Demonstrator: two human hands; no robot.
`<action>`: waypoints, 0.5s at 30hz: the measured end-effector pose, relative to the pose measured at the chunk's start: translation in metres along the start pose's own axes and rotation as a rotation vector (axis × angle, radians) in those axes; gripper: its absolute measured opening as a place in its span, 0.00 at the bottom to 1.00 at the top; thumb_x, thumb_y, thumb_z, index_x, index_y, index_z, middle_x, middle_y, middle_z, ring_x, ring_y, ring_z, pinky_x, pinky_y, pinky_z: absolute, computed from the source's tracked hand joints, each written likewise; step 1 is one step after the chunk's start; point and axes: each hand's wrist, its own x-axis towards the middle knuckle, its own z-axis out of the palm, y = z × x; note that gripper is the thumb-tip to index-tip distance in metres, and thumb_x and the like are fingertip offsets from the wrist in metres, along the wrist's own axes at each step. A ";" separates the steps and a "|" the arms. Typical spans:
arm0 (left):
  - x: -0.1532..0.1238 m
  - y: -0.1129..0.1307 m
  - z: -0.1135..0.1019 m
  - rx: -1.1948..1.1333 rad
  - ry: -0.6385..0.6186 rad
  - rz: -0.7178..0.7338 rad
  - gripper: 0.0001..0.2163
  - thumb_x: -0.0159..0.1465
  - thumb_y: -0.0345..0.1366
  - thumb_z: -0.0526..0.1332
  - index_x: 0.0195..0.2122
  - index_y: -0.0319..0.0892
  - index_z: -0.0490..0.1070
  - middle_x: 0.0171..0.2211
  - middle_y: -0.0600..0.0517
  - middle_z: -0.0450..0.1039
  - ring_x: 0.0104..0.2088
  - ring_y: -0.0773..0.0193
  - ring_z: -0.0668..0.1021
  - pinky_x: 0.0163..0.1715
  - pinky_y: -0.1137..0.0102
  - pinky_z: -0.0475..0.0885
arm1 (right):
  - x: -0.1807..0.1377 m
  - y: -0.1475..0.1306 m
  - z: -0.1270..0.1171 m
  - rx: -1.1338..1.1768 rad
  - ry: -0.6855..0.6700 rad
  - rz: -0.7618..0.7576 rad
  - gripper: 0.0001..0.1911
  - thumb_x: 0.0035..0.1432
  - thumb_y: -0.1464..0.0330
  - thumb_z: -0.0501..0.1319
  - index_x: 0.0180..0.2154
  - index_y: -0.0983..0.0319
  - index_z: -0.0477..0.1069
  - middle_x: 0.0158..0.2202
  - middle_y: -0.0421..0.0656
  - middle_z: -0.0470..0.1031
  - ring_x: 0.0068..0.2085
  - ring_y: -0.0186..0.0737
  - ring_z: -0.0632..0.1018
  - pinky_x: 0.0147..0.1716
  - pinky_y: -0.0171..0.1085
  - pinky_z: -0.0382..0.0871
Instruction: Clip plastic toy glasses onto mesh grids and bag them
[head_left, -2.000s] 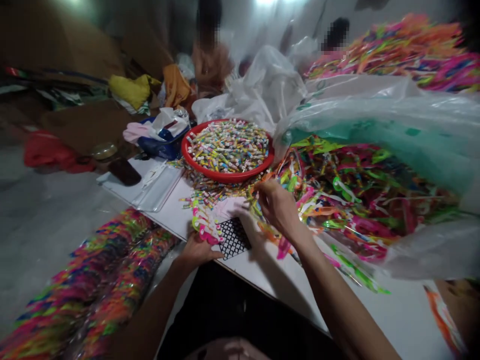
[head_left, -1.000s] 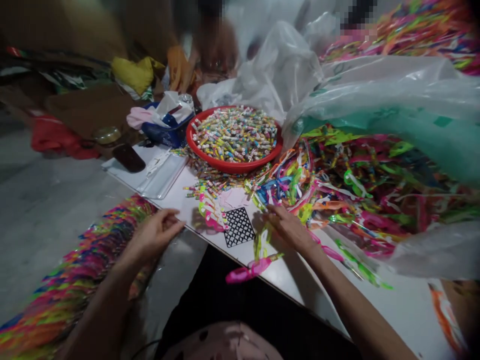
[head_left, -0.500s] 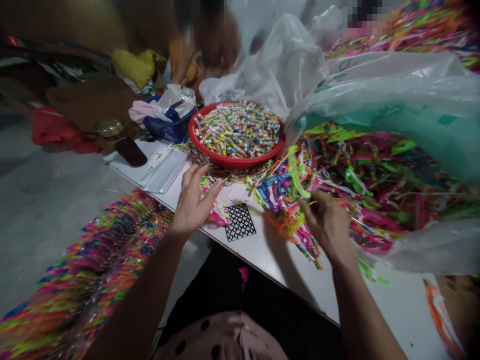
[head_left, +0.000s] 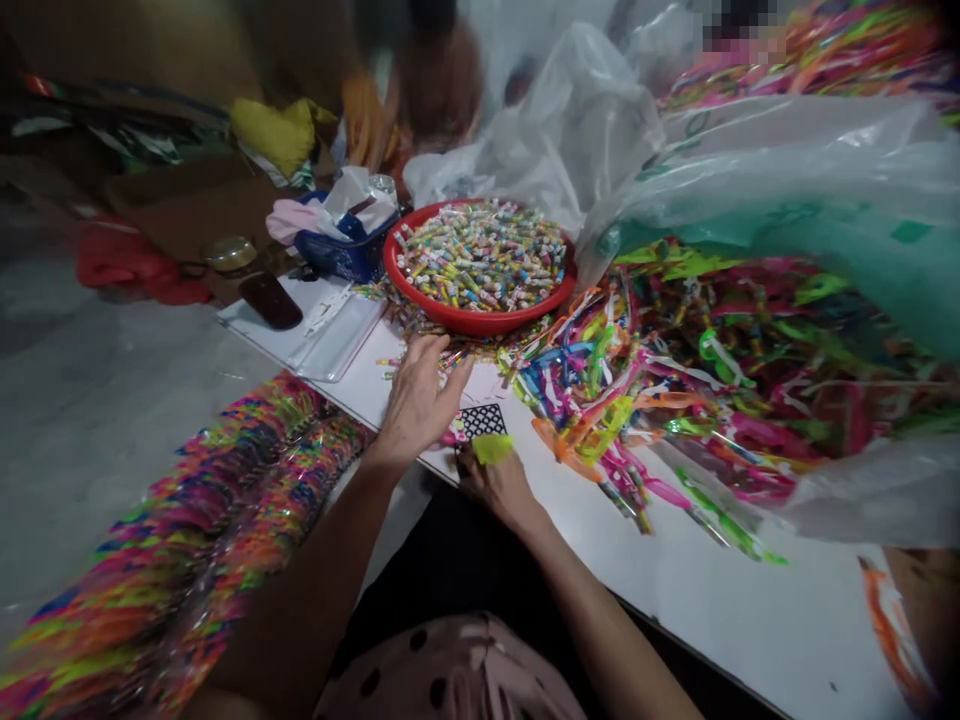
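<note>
Bare hands work at a white desk (head_left: 750,630) amid heaps of colour. The right hand (head_left: 499,490) has its grip closed at the fingertips on a lime-green tab (head_left: 493,449), just below a black mesh square (head_left: 480,421). Beside it, the left hand (head_left: 420,400) shows an open grip, fingers spread, next to a sheet of pink paper (head_left: 481,381) and a scatter of wrapped candy sticks (head_left: 420,335). Behind them stands a red basin (head_left: 480,326) heaped with more of the sticks. To the right, a tangle of pink, green and orange plastic strips (head_left: 712,375) spreads across the desk beneath a clear bag (head_left: 787,170) with green print. Left of the basin, a blue basket (head_left: 341,258) stuffed with tissue and cloth stands near a clear plastic sleeve (head_left: 334,335) and a dark pouch (head_left: 270,300). Long bundles of multicoloured strips (head_left: 187,560) lie on the floor (head_left: 90,400), and a blurred co-worker (head_left: 439,90) shows at the far side, near a yellow cloth (head_left: 274,135)
</note>
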 end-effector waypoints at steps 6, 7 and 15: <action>-0.002 0.009 -0.004 0.023 -0.072 -0.010 0.26 0.62 0.52 0.56 0.52 0.35 0.66 0.54 0.40 0.65 0.57 0.53 0.67 0.57 0.58 0.61 | 0.005 -0.023 0.000 -0.272 -0.109 0.071 0.12 0.63 0.69 0.50 0.45 0.64 0.67 0.44 0.51 0.71 0.40 0.42 0.75 0.36 0.36 0.66; -0.002 0.009 -0.004 0.044 -0.082 -0.010 0.27 0.60 0.52 0.57 0.52 0.34 0.66 0.54 0.39 0.65 0.57 0.52 0.67 0.57 0.57 0.61 | 0.006 -0.021 -0.002 -0.246 -0.120 0.053 0.12 0.63 0.67 0.51 0.45 0.64 0.67 0.44 0.51 0.70 0.40 0.42 0.74 0.36 0.36 0.65; 0.006 0.011 -0.003 0.035 0.027 -0.092 0.20 0.64 0.49 0.53 0.44 0.38 0.73 0.42 0.46 0.75 0.45 0.58 0.75 0.49 0.63 0.67 | -0.045 0.020 -0.040 0.066 -0.104 -0.229 0.08 0.61 0.72 0.55 0.41 0.64 0.70 0.39 0.46 0.73 0.40 0.37 0.72 0.39 0.33 0.63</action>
